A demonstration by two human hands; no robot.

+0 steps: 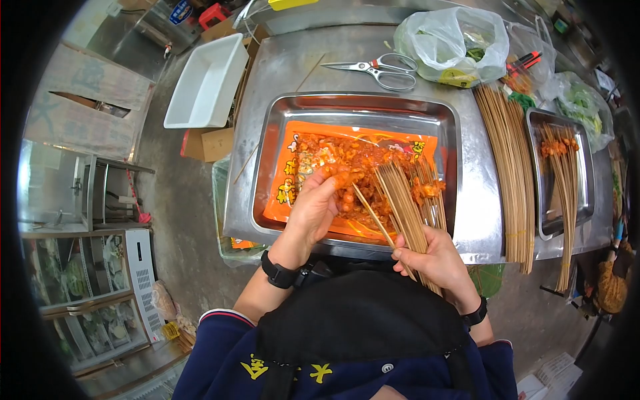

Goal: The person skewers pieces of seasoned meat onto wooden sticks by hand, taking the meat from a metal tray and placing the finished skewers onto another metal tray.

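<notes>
Orange-red marinated meat pieces (320, 148) lie on an orange printed plastic bag (275, 208) inside a large steel tray (458, 143). Over the meat, my left hand (311, 208) pinches a meat piece at the tip of a single bamboo skewer (375, 217). My right hand (433, 259) is closed around a bundle of bamboo skewers (404, 203) and the lower end of that single one. Several skewers with meat on their ends (428, 191) rest in the tray's right part, just beyond my right hand; their lower ends are partly hidden.
Scissors (363, 67) lie behind the tray on the steel table (480, 230). A plastic bag of greens (450, 47) stands at the back right. Rightward are a long skewer bundle (505, 173) and a smaller tray (585, 193) holding loaded skewers (559, 148). A white bin (205, 83) stands left.
</notes>
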